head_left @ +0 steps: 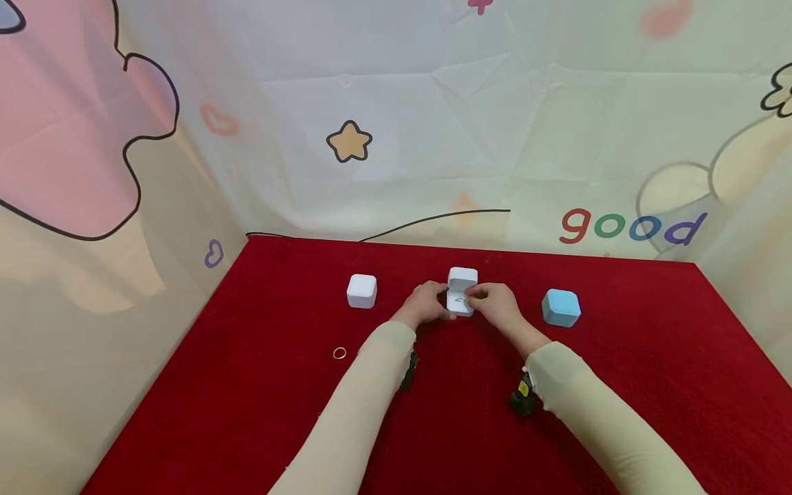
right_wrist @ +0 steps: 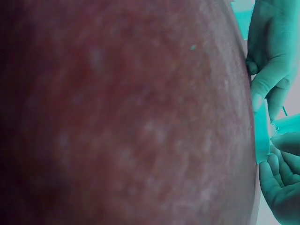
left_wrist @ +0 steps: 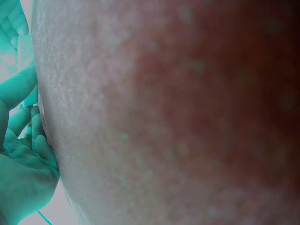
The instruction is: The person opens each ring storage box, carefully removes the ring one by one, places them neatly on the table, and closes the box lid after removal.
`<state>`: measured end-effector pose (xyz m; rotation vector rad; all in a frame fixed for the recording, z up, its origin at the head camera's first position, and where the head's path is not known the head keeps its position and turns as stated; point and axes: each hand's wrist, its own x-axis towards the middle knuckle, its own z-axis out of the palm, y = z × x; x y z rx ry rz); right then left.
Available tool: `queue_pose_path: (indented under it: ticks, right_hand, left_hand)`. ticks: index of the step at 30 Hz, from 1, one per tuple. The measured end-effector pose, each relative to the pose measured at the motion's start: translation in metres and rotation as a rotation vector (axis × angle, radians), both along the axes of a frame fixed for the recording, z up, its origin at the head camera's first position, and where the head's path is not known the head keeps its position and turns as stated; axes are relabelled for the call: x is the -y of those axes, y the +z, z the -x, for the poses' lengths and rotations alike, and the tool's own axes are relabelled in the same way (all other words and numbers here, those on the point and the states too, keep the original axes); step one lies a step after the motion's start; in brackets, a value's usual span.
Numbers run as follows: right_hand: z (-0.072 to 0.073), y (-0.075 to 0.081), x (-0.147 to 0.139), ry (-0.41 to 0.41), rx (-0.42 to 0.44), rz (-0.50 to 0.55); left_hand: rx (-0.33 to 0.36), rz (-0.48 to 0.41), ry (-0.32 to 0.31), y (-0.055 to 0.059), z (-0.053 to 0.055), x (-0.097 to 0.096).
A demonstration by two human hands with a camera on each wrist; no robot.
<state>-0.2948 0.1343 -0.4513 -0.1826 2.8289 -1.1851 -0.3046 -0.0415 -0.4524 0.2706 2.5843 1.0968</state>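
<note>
A white ring box [head_left: 461,280] stands with its lid raised near the back of the red cloth. My left hand [head_left: 425,302] grips the box from its left side, thumb along the front. From the right, my right hand [head_left: 495,302] reaches into it, pinching a silver ring [head_left: 460,300] at the cushion. In the right wrist view the ring [right_wrist: 274,127] shows small sparkling stones beside the fingertips, and the box wall [right_wrist: 262,136] is partly covered by both hands. The left wrist view catches the left hand [left_wrist: 26,164] at its edge; blurred skin fills most of it.
A closed white ring box [head_left: 361,291] stands to the left, a closed light-blue one [head_left: 561,308] to the right. One gold ring [head_left: 339,353] lies on the red cloth [head_left: 247,385] left of the left forearm. A printed curtain [head_left: 402,192] hangs behind the table.
</note>
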Motion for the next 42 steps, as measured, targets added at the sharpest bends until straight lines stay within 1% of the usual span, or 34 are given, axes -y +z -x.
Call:
queue_pose_path:
  ticks: [7,14,22,28,31,36,42]
  right_hand:
    - [-0.0001,0.0009,0.0004,0.056,-0.068,-0.052]
    - [0.0005,0.0015,0.0015,0.065,-0.061,-0.073]
    - [0.0026,-0.0004,0.0004,0.086,-0.093,-0.094]
    - [0.0020,0.0006,0.0011,0.106,-0.115,-0.102]
    - [0.0025,0.0012,0.0029,0.114,-0.128,-0.129]
    - [0.0032,0.0034,0.0053,0.121,-0.149,-0.179]
    - [0.0026,0.0051,0.0057,0.119,-0.154,-0.187]
  left_hand:
    - [-0.014,0.027,-0.005,-0.0032,0.0027,-0.0005]
    - [-0.017,0.030,-0.009,-0.0038,0.0029,-0.0006]
    - [-0.011,0.023,0.003,-0.0011,0.0005,-0.0009]
    - [-0.012,0.039,0.004,-0.0006,-0.0001,-0.0016]
    - [-0.009,0.048,0.004,-0.0009,0.0005,-0.0018]
    - [-0.008,0.036,0.004,-0.0002,0.0006,-0.0019]
    - [-0.021,0.027,0.011,0.0005,-0.0008,-0.0024]
